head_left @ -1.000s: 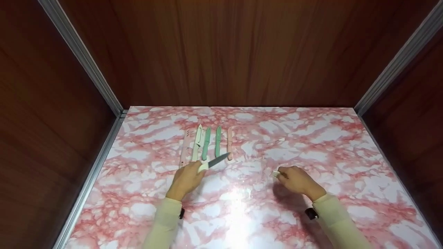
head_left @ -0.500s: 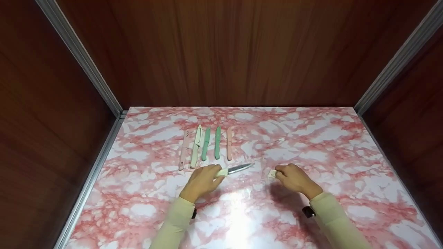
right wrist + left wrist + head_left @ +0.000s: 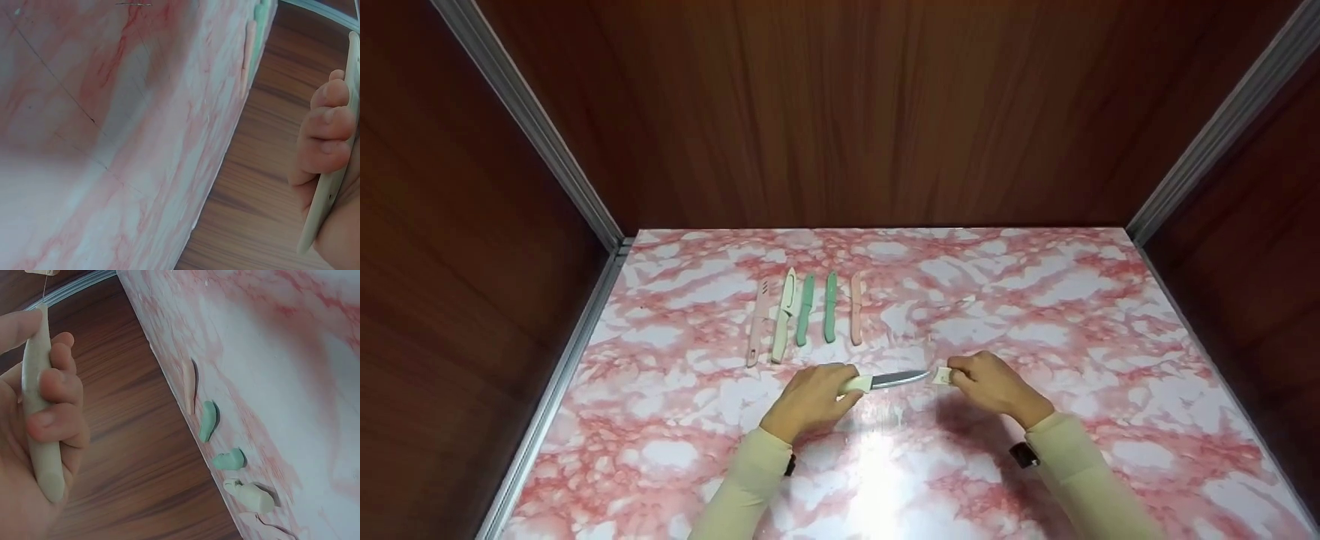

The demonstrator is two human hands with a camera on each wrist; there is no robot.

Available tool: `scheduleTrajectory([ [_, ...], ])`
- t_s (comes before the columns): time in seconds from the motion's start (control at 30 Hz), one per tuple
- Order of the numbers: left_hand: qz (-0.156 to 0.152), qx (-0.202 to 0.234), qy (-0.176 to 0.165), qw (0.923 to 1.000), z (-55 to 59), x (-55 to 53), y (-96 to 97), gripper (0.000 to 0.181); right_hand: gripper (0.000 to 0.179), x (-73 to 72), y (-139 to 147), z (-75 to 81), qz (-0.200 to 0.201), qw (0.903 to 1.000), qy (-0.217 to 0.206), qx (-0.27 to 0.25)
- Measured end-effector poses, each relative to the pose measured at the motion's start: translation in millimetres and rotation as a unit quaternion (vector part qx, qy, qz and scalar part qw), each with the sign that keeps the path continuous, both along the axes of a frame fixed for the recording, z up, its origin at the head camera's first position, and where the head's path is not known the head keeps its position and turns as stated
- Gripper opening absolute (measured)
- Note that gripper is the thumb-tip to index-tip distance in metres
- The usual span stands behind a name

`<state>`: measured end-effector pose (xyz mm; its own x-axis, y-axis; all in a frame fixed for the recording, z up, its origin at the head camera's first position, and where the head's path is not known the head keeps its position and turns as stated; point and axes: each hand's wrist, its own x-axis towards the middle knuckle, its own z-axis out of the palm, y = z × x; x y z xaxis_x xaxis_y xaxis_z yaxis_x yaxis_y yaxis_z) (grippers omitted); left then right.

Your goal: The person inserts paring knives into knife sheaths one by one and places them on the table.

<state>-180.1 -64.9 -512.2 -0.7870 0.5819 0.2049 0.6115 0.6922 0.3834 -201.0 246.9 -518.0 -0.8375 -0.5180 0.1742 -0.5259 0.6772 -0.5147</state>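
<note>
My left hand [image 3: 812, 397] grips a knife [image 3: 900, 379] by its cream handle, fingers curled round it in the left wrist view. The bare metal blade points right, its tip very close to the mouth of a cream blade cover [image 3: 943, 376]. That flat cover is in my right hand [image 3: 994, 384]; most of it is hidden by the fingers in the head view. In the right wrist view, several fingers curl over the cover [image 3: 320, 219]. Whether tip and cover touch, I cannot tell. Both hands are above the table.
Behind my left hand lie several knives in a row: a pink one [image 3: 758, 322], a cream one [image 3: 784, 315], two green ones [image 3: 805, 307] [image 3: 830, 306] and another pink one [image 3: 856, 307]. Brown wood-grain panels [image 3: 840, 112] enclose the marbled table [image 3: 1072, 300] at back and sides.
My left hand has moved right with the knife, and the blade has swung from slanting away to nearly level, closer to the cover. The right hand has shifted slightly left with the cover.
</note>
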Motion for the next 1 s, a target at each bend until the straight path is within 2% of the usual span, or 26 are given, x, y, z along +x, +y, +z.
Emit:
scheduleTrajectory([
  [0.47,-0.004,0.003,-0.016,0.9999,5.4,-1.3,1.8,0.017,0.029,-0.4,-1.1,2.5,0.008,0.9999,-0.002,-0.006],
  [0.7,0.002,0.002,-0.004,1.0,6.2,-1.2,0.4,0.017,0.029,0.0,-2.1,3.6,0.01,0.9999,0.002,-0.008],
  [1.0,-0.004,-0.007,-0.01,0.9999,6.4,-1.9,2.0,0.017,0.029,-0.3,-3.5,7.0,0.012,0.9999,-0.004,0.002],
])
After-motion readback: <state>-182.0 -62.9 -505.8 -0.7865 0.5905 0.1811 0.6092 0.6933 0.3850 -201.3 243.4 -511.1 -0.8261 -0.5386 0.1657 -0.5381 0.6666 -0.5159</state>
